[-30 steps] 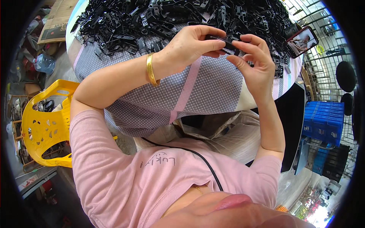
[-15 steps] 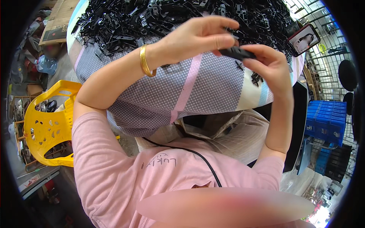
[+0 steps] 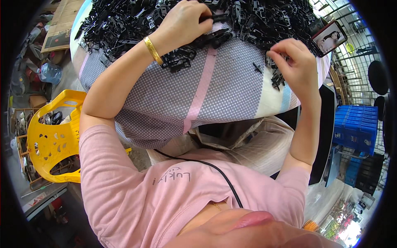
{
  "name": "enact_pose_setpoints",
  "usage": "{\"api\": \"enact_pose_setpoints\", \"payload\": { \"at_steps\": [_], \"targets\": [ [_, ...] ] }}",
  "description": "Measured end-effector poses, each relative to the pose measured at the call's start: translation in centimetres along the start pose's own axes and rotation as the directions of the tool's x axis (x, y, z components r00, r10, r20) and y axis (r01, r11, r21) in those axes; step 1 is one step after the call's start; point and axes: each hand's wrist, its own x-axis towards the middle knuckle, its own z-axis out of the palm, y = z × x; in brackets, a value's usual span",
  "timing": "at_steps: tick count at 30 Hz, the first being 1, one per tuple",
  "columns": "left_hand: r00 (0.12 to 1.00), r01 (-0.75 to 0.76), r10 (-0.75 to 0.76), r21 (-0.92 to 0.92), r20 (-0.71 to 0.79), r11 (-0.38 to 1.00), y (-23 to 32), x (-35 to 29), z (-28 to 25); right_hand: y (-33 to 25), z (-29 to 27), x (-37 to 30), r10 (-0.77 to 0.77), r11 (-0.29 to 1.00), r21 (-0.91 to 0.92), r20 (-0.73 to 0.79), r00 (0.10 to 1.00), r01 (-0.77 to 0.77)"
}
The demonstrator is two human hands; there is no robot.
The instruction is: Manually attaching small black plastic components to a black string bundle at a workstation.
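A big heap of small black plastic parts [image 3: 124,29] covers the far side of the table. Over its near edge is my left hand [image 3: 182,25], wearing a gold bangle, thumb and fingers closed on a dark, slim black plastic part [image 3: 219,17]. My right hand [image 3: 295,62] hovers to the right with thumb and forefinger pinched together; whatever is between them is too small to tell. Just below its fingertips lies a little group of small black pieces [image 3: 277,78], and a single cross-shaped piece [image 3: 257,67] rests left of it.
A grey dotted cloth [image 3: 231,91] with a pink stripe drapes over the table. A phone [image 3: 329,38] with a lit screen stands at the right edge. Beside me are a yellow plastic chair [image 3: 53,140] on the left and blue crates [image 3: 355,128] on the right.
My hands have moved apart from the black part they held together. The left has gone left and away to the heap; the right stays near the small pieces.
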Motion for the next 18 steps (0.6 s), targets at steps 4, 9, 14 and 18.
{"api": "enact_pose_setpoints", "payload": {
  "at_steps": [4, 9, 14, 18],
  "targets": [
    [0.939, 0.185, -0.328, -0.656, -0.102, 0.732, 2.9, 0.8, -3.1, 0.9, 2.6, 1.8, -0.408, 0.880, -0.368, -0.263, 0.874, 0.300],
    [0.855, 0.314, -0.426, -0.949, 0.297, -0.031, 2.1, 0.6, -2.5, -1.0, 5.2, 4.1, -0.519, 0.800, -0.435, -0.161, 0.839, 0.412],
    [0.830, 0.257, -0.389, -0.893, 0.399, -0.368, 0.5, 0.4, -1.8, -2.4, 5.3, 6.0, -0.500, 0.801, -0.426, -0.090, 0.861, 0.421],
    [0.830, 0.209, -0.408, -0.891, 0.380, -0.404, 0.0, 0.2, -1.3, -2.7, 4.7, 6.0, -0.498, 0.822, -0.388, -0.131, 0.857, 0.418]
  ]
}}
